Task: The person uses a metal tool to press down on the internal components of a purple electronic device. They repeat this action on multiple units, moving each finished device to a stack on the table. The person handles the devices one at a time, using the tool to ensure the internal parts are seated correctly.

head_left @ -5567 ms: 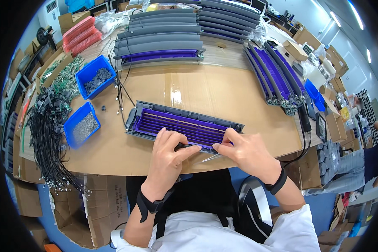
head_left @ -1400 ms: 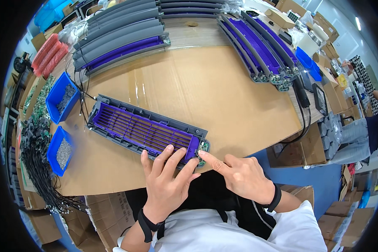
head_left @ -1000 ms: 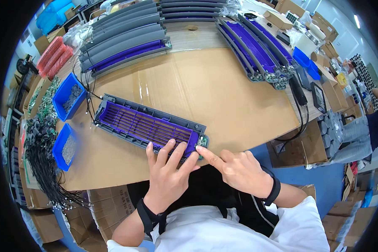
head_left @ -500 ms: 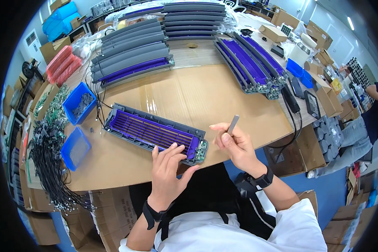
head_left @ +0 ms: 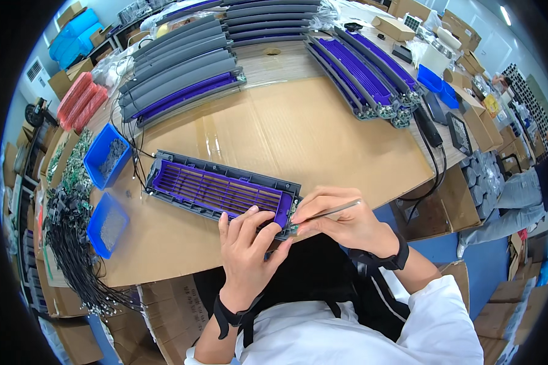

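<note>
A long grey housing with a purple slatted insert (head_left: 225, 188) lies at a slant on the cardboard-covered table. My left hand (head_left: 248, 246) grips its near edge close to the right end, fingers over the purple frame and thumb at the border. At that right end sits a small green circuit board (head_left: 294, 228), partly covered by my fingers. Slim metal tweezers (head_left: 341, 210) are pinched in my right hand (head_left: 344, 222), which is over the board. The fingers there hide the tweezers' tip and whatever it touches.
Two blue bins (head_left: 108, 157) with small parts stand left, beside a bundle of black cables (head_left: 73, 243). Grey housings (head_left: 176, 79) are lined up at the back left, and purple-and-grey ones (head_left: 362, 76) at the back right. A black cabled device (head_left: 429, 128) lies at the right edge.
My right hand has moved left and down onto the board end, tilting the tweezers from near upright to nearly level. My left hand stays on the housing. The view has shifted slightly.
</note>
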A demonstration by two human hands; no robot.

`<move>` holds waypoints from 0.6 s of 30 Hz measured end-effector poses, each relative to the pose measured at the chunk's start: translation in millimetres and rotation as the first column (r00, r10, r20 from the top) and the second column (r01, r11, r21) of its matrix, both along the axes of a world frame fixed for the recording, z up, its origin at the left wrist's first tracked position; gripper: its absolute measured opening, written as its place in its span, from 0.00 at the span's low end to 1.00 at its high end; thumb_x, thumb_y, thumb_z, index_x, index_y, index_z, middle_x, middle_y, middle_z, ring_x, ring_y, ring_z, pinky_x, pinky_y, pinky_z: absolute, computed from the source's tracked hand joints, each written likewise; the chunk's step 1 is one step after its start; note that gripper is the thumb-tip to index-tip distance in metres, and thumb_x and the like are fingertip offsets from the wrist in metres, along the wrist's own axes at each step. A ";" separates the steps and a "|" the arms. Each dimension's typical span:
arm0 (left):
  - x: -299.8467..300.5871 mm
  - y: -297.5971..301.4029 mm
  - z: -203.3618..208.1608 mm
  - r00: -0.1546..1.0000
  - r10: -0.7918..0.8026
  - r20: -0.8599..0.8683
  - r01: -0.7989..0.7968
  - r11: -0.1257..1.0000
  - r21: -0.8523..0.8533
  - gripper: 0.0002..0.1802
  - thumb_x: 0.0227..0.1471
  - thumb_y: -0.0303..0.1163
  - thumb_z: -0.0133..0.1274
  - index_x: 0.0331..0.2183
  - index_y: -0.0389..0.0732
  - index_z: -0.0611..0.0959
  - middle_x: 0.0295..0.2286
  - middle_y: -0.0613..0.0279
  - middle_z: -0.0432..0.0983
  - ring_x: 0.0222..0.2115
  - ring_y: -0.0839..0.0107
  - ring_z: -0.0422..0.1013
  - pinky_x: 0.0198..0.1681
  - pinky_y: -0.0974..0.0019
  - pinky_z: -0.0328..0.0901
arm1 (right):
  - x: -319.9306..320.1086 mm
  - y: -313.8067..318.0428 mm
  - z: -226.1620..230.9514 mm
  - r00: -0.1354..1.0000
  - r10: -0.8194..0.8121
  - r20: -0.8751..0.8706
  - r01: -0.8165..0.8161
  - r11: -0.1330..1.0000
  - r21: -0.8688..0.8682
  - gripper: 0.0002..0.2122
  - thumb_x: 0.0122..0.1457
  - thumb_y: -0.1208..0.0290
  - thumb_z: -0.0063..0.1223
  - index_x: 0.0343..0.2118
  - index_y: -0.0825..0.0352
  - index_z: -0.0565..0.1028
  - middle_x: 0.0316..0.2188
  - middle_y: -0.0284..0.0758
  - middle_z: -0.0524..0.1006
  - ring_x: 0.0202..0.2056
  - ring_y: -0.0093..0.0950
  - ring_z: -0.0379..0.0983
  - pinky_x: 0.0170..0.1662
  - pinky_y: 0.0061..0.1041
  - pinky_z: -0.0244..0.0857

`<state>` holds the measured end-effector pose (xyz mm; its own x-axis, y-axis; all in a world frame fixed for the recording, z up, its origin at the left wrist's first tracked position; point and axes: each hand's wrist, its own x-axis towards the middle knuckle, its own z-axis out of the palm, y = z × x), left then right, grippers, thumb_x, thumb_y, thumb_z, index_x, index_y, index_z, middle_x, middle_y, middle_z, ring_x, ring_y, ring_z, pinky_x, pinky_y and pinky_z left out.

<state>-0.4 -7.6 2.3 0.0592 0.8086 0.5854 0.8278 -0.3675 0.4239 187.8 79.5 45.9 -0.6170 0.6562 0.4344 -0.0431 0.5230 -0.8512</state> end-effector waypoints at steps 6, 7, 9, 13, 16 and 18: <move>-2.8 1.1 6.2 0.999 -0.022 -0.037 0.021 0.999 -0.030 0.14 0.41 0.38 0.67 0.32 0.47 0.82 0.38 0.67 0.75 0.46 0.60 0.69 0.54 0.45 0.53 | -6.9 9.1 -7.6 1.000 0.017 -0.009 -0.016 0.995 0.099 0.02 0.52 0.82 0.58 0.29 0.72 0.80 0.30 0.38 0.79 0.30 0.33 0.77 0.34 0.28 0.72; -3.6 1.4 6.3 0.999 -0.031 -0.030 0.031 0.999 -0.029 0.14 0.42 0.39 0.67 0.32 0.47 0.82 0.38 0.66 0.75 0.46 0.60 0.69 0.54 0.45 0.53 | -8.8 9.9 -7.6 1.000 0.015 -0.014 -0.014 0.996 0.085 0.02 0.52 0.82 0.58 0.29 0.72 0.79 0.29 0.38 0.79 0.30 0.33 0.77 0.34 0.29 0.72; -6.0 3.3 6.6 0.998 -0.053 -0.044 0.052 0.998 -0.028 0.13 0.42 0.40 0.65 0.31 0.47 0.83 0.38 0.66 0.75 0.45 0.60 0.69 0.52 0.48 0.54 | -13.2 11.9 -7.7 1.000 0.025 0.000 -0.025 0.998 0.052 0.02 0.52 0.81 0.58 0.29 0.71 0.78 0.27 0.38 0.78 0.29 0.35 0.77 0.34 0.29 0.71; -9.5 7.6 11.2 0.994 -0.101 -0.051 0.098 0.994 -0.049 0.12 0.43 0.41 0.64 0.29 0.46 0.82 0.37 0.66 0.75 0.42 0.60 0.69 0.48 0.54 0.56 | -17.0 17.0 -9.7 0.997 0.066 0.031 -0.067 0.997 0.032 0.02 0.52 0.81 0.57 0.28 0.71 0.76 0.27 0.41 0.77 0.29 0.37 0.76 0.32 0.30 0.69; -9.1 10.0 15.5 0.987 -0.131 -0.089 0.129 0.991 -0.025 0.11 0.44 0.40 0.63 0.28 0.46 0.82 0.36 0.66 0.75 0.39 0.61 0.68 0.44 0.56 0.56 | -15.1 16.7 -8.3 0.996 0.069 0.054 -0.071 0.997 0.040 0.03 0.52 0.80 0.57 0.29 0.71 0.75 0.28 0.42 0.76 0.28 0.38 0.75 0.31 0.32 0.67; -10.0 11.7 17.8 0.985 -0.146 -0.095 0.143 0.989 -0.037 0.10 0.46 0.40 0.62 0.28 0.45 0.81 0.36 0.65 0.74 0.39 0.61 0.68 0.44 0.57 0.56 | -14.1 15.5 -7.5 0.998 0.039 0.050 -0.040 0.999 0.018 0.03 0.53 0.80 0.57 0.30 0.71 0.75 0.28 0.41 0.76 0.29 0.35 0.74 0.32 0.30 0.66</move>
<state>-10.4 4.1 20.1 0.2319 0.8043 0.5471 0.8050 -0.4745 0.3562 173.7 94.9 38.4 -0.6635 0.6229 0.4144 -0.0217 0.5376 -0.8429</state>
